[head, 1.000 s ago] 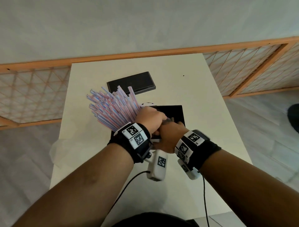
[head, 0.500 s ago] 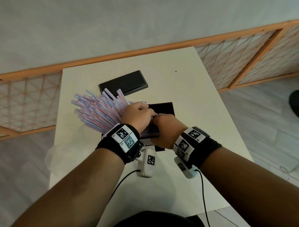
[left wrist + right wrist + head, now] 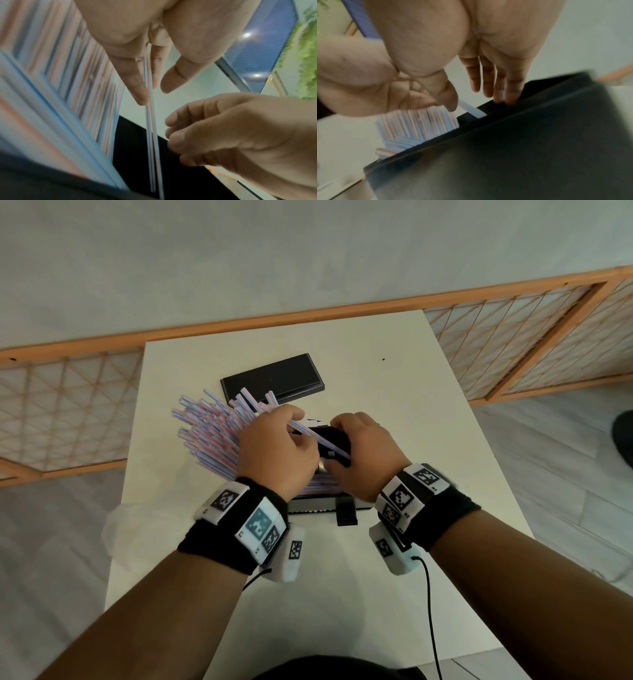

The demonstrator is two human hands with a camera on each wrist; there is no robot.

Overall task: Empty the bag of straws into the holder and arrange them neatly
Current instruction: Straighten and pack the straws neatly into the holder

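Note:
A fan of red-and-blue striped straws (image 3: 209, 436) leans out to the left of the black holder (image 3: 322, 505) in the middle of the table. My left hand (image 3: 291, 436) pinches two thin straws (image 3: 150, 135) that lie slanted across the holder's opening. My right hand (image 3: 356, 446) grips the holder's right rim, fingertips (image 3: 508, 100) over its edge. In the right wrist view the straws (image 3: 419, 121) stand packed inside the holder (image 3: 505, 155), and my thumb is beside one loose straw (image 3: 471, 109). The holder's inside is mostly hidden by both hands.
A flat black lid (image 3: 272, 378) lies on the white table (image 3: 394, 405) behind the holder. A crumpled clear plastic bag (image 3: 116, 529) hangs over the table's left edge. A wooden lattice screen (image 3: 513, 337) runs behind the table.
My left hand came off the big bundle and now pinches two single straws laid across the holder. My right hand shifted up onto the holder's rim. The straw fan leans lower to the left.

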